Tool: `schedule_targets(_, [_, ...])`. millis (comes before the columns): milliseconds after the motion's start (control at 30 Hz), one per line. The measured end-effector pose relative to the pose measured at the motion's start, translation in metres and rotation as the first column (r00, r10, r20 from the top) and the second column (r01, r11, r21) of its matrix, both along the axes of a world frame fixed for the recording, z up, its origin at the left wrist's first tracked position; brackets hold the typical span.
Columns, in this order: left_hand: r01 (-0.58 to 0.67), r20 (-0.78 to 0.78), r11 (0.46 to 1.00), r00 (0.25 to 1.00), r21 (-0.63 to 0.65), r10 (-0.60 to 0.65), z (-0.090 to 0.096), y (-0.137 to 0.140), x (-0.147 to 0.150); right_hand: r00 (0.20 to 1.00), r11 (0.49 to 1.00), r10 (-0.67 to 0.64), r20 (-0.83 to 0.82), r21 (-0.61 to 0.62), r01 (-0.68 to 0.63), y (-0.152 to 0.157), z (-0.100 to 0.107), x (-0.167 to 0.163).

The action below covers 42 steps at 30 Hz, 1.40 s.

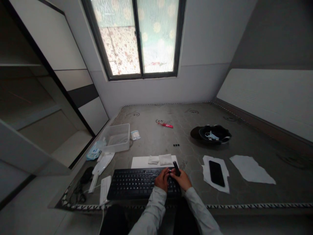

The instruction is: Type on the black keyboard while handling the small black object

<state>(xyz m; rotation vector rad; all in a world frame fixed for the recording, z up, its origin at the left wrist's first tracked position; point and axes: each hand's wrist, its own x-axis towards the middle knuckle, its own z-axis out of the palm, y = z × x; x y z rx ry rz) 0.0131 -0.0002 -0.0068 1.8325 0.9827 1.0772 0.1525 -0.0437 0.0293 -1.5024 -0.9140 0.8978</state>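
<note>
Keyboard [132,184], black with pale key markings, lies on the cloth [151,143]. Left hand [161,179], its grip indiscernible, and right hand [183,179], pinching a dark stick [176,167], obscure its right part; a white sheet [139,162] lies just behind.

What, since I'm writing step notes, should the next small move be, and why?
Perhaps angle the dark stick down toward the keyboard: the right hand holds it over the keyboard's right end, with the left hand close by.

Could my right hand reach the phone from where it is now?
Probably yes: the phone lies to the right of the right hand, with nothing standing between them, though that hand holds a dark slim object.
</note>
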Motion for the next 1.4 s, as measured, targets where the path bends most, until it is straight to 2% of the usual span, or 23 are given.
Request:
schedule_targets(300, [-0.042,-0.057,0.998,0.997,0.049,0.045,-0.001,0.000,0.000,1.000,1.000,-0.004,0.020,-0.011,0.004,0.000,0.000,0.001])
schedule_targets(633, [-0.030,-0.092,0.999,0.995,0.028,0.032,0.014,-0.003,-0.001,0.999,1.000,0.006,0.044,-0.006,-0.006,-0.001,0.000,0.005])
schedule_targets(867, [-0.006,-0.094,1.000,0.996,0.011,0.007,0.011,-0.002,-0.001,0.999,1.000,-0.010,0.042,0.003,0.010,-0.001,0.003,0.001])
schedule_targets(1400, [-0.030,-0.105,0.995,0.994,0.093,0.040,0.014,-0.002,-0.002,1.000,1.000,-0.005,0.030,0.006,0.005,-0.001,0.007,0.003])
